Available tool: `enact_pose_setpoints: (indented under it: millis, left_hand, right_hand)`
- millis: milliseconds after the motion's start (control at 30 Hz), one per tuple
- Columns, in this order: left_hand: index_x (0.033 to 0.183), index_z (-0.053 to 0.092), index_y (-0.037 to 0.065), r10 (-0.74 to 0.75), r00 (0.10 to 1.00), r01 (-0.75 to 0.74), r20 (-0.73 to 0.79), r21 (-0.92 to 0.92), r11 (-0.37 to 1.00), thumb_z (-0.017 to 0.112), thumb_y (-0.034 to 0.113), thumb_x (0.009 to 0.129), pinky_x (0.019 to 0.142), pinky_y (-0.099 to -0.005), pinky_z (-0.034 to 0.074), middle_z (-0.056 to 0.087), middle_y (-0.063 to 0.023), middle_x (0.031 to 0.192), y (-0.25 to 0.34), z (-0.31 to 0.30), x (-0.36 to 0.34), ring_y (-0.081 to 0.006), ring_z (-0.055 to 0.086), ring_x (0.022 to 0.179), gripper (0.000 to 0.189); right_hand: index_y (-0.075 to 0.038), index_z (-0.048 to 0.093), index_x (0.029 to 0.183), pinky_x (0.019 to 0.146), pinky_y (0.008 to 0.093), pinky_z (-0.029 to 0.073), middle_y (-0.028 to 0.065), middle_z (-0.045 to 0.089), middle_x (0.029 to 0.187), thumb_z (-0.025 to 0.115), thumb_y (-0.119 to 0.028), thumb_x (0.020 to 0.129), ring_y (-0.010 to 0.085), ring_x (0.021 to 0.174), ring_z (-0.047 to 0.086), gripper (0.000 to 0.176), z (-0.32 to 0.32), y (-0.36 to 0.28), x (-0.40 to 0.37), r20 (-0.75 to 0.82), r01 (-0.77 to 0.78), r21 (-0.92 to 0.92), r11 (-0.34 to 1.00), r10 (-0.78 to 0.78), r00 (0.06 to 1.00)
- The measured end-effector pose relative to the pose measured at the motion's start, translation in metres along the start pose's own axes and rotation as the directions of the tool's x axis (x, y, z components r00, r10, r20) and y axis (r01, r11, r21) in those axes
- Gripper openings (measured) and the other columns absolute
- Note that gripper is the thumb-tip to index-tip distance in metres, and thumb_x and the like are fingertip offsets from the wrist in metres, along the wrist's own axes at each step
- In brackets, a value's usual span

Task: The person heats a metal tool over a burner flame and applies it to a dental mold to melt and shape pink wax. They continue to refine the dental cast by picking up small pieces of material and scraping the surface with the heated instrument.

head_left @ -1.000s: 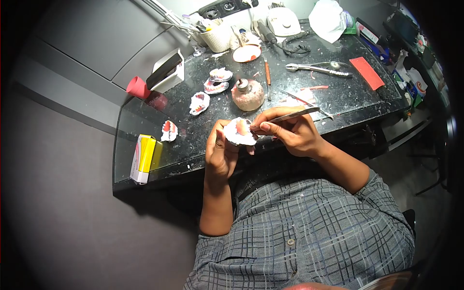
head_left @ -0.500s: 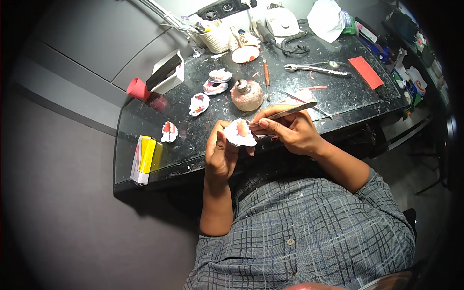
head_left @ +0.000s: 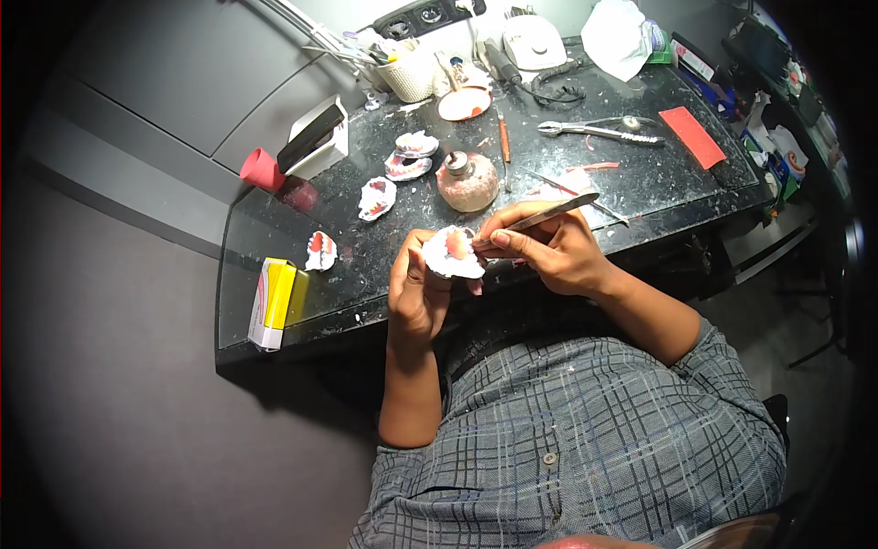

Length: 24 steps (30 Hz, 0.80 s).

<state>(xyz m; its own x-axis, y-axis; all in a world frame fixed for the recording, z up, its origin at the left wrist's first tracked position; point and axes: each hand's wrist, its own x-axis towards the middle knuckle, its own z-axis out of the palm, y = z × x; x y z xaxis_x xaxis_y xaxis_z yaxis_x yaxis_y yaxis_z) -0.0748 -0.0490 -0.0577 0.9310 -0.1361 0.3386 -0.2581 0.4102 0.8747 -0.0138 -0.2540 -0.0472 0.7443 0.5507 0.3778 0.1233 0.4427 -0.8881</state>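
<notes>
My left hand (head_left: 416,288) is closed around a white plaster dental model (head_left: 455,263) with pink wax on it, held up before the desk's front edge. In my right hand (head_left: 553,252) is a slim metal carving tool (head_left: 556,210), gripped like a pen. Its working end lies at the right side of the model, hidden by my fingers. Just beyond the model stands a round alcohol burner (head_left: 468,186) with a metal cap, its body coated in pinkish residue.
Several plaster models (head_left: 376,199) with pink wax sit left of the burner. A yellow and white box (head_left: 272,304) stands at the desk's left edge. Pliers (head_left: 599,132), a red-handled wax knife (head_left: 504,139) and a red wax sheet (head_left: 692,137) lie toward the right and back.
The model in my left hand has tilted very slightly. My right hand and the tool stay almost in place beside it.
</notes>
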Motion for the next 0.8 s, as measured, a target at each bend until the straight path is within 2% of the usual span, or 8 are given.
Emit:
enact_pose_setpoints:
  millis: [267,400,467,600,667,700,733,800]
  left_hand:
    - [0.113,0.049,-0.001,0.000,1.000,-0.001,-0.008,-0.033,0.999,0.034,0.051,0.106,0.071,-0.0430,0.056,0.065,-0.0223,0.101,0.000,0.000,0.000,-0.0320,0.067,0.082,0.054]
    - [0.113,0.050,-0.001,0.002,1.000,-0.003,-0.008,-0.028,1.000,0.034,0.051,0.107,0.071,-0.0428,0.056,0.065,-0.0227,0.101,0.001,0.001,-0.001,-0.0322,0.067,0.083,0.054]
    - [0.113,0.049,-0.003,-0.022,0.999,0.021,-0.025,-0.050,0.999,0.040,0.048,0.106,0.076,-0.0398,0.055,0.063,-0.0208,0.102,0.004,0.004,-0.002,-0.0270,0.065,0.083,0.053]
    - [0.116,0.048,-0.004,-0.026,0.999,0.027,0.020,-0.043,0.999,0.039,0.051,0.105,0.079,-0.0415,0.055,0.064,-0.0230,0.105,0.004,0.001,0.000,-0.0287,0.067,0.087,0.056]
    - [0.123,0.044,-0.006,0.009,0.999,-0.005,0.044,-0.097,0.995,0.049,0.052,0.101,0.092,-0.0436,0.054,0.063,-0.0250,0.115,0.006,0.004,0.001,-0.0314,0.067,0.101,0.062]
    - [0.123,0.044,-0.006,0.010,0.999,-0.005,0.043,-0.097,0.995,0.049,0.052,0.101,0.092,-0.0436,0.054,0.063,-0.0250,0.115,0.003,0.004,0.001,-0.0314,0.067,0.101,0.062]
    - [0.128,0.042,-0.006,0.058,0.998,-0.056,0.031,-0.037,0.998,0.056,0.047,0.099,0.097,-0.0481,0.051,0.060,-0.0280,0.121,-0.001,0.003,0.001,-0.0341,0.064,0.109,0.062]
    - [0.132,0.040,-0.007,0.105,0.994,-0.106,0.022,0.023,0.994,0.062,0.043,0.097,0.102,-0.0525,0.049,0.057,-0.0310,0.127,-0.004,0.002,0.000,-0.0367,0.061,0.118,0.065]
  right_hand:
    - [0.008,0.067,0.106,0.089,0.0310,0.058,0.0134,0.073,0.100,0.061,-0.004,0.099,0.0175,0.095,0.071,0.015,-0.002,0.001,0.000,0.019,0.064,-0.071,0.995,-0.063,0.998]
    - [0.007,0.067,0.106,0.090,0.0315,0.058,0.0133,0.073,0.101,0.061,-0.004,0.099,0.0177,0.095,0.071,0.015,-0.002,-0.001,0.001,0.015,0.011,-0.053,0.999,-0.011,1.000]
    - [0.006,0.067,0.106,0.090,0.0318,0.058,0.0131,0.073,0.101,0.061,-0.005,0.099,0.0179,0.095,0.071,0.014,-0.004,-0.003,0.001,0.028,-0.035,0.016,0.999,0.034,0.999]
    - [0.007,0.064,0.108,0.092,0.0368,0.059,0.0155,0.071,0.104,0.063,-0.008,0.099,0.0235,0.099,0.071,0.018,-0.008,-0.001,0.002,0.015,-0.099,0.125,0.987,0.098,0.995]
    - [0.006,0.063,0.106,0.092,0.0374,0.059,0.0166,0.071,0.100,0.063,-0.010,0.099,0.0254,0.099,0.071,0.018,-0.005,-0.001,0.003,-0.139,0.036,0.096,0.995,-0.022,0.990]
    - [0.006,0.059,0.103,0.090,0.0380,0.060,0.0184,0.070,0.100,0.061,-0.013,0.101,0.0265,0.096,0.072,0.019,-0.005,0.004,0.005,-0.118,0.183,-0.017,0.983,-0.184,0.976]
    - [0.006,0.059,0.103,0.090,0.0380,0.060,0.0184,0.070,0.100,0.061,-0.013,0.101,0.0265,0.096,0.072,0.019,-0.003,0.007,0.004,-0.118,0.183,-0.016,0.983,-0.183,0.976]
    - [0.005,0.059,0.103,0.083,0.0300,0.058,0.0144,0.071,0.096,0.061,-0.009,0.100,0.0184,0.090,0.072,0.014,0.001,0.011,-0.001,-0.195,0.353,-0.029,0.935,-0.352,0.915]
